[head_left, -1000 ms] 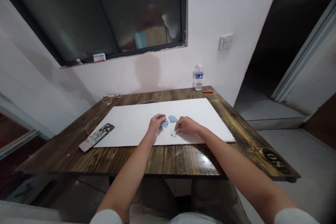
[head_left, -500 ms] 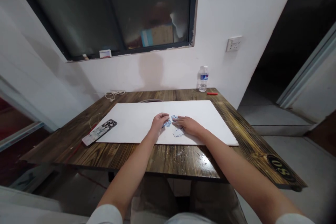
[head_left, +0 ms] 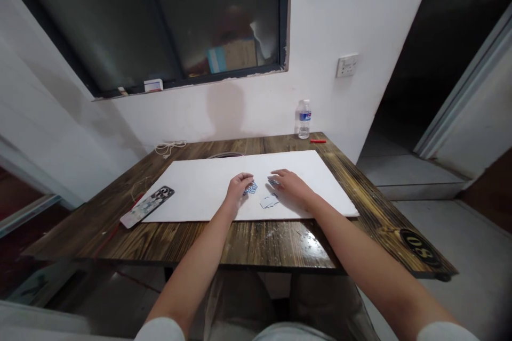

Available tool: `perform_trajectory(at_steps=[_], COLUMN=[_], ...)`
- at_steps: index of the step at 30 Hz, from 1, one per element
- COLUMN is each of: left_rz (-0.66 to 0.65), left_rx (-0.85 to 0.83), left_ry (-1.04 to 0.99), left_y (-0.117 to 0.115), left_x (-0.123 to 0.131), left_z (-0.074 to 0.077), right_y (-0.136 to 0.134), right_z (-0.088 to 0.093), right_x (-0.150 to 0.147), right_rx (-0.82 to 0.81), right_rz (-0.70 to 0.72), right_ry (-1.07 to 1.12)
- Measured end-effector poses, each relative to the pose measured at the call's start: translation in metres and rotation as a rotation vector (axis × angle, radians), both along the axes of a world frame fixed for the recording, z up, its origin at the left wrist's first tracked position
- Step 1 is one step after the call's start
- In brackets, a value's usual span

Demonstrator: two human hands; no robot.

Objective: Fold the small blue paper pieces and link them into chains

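Over the white board (head_left: 208, 197), my left hand (head_left: 237, 189) is closed on a few small blue-and-white patterned cards (head_left: 252, 187), which stick out past its fingertips. To its right, my right hand (head_left: 291, 186) curves its fingers over another blue-patterned card (head_left: 274, 182), mostly hidden under them. A gap of bare board separates the hands. Just below and left of the right palm lie small white cards (head_left: 269, 201) with thin dark lines, overlapping flat on the board.
The board lies on a dark wooden table (head_left: 256, 248). A phone (head_left: 148, 206) rests across its left edge. Farther back are a coiled white cord (head_left: 170, 146), a water bottle (head_left: 304, 120) and a red pen-like item (head_left: 318, 141). A number plate (head_left: 420, 248) marks the right corner.
My right hand has moved right, away from the left hand, and a blue-patterned card has gone with it. The left hand keeps its cards. The view has shifted slightly.
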State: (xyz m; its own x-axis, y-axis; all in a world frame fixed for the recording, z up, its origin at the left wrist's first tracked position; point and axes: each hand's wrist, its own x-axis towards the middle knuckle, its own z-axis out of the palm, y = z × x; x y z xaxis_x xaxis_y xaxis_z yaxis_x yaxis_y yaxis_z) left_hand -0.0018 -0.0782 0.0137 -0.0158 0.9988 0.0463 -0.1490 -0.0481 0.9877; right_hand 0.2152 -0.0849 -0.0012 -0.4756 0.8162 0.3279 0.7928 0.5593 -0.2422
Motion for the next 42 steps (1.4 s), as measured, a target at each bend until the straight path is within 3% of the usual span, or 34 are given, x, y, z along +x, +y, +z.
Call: perform_trajectory(at_steps=[4, 8, 14, 20, 29, 35, 42], left_rz=[-0.002, -0.007, 0.005, 0.016, 0.009, 0.0, 0.002], left_rx=[-0.004, -0.011, -0.017, -0.018, -0.02, -0.015, -0.005], left_ry=[-0.002, -0.005, 0.002, 0.023, 0.018, 0.025, 0.025], left_y=[0.0, 0.001, 0.001, 0.002, 0.0, 0.0, 0.0], left_x=[0.0, -0.001, 0.0, -0.001, 0.0, 0.0, 0.001], left_z=[0.001, 0.001, -0.001, 0.0, 0.001, 0.0, -0.002], right_y=[0.005, 0.005, 0.001, 0.001, 0.005, 0.004, 0.004], right_z=[-0.003, 0.003, 0.006, 0.006, 0.0, -0.004, -0.001], right_x=[-0.001, -0.001, -0.006, -0.005, 0.002, -0.008, -0.008], right_rx=[-0.033, -0.096, -0.024, -0.013, -0.001, 0.028, 0.003], right_rz=[0.058, -0.045, -0.043, -0.132, -0.096, 0.011, -0.005], right_ry=[-0.032, -0.126, -0.217, -0.127, -0.045, -0.114, -0.15])
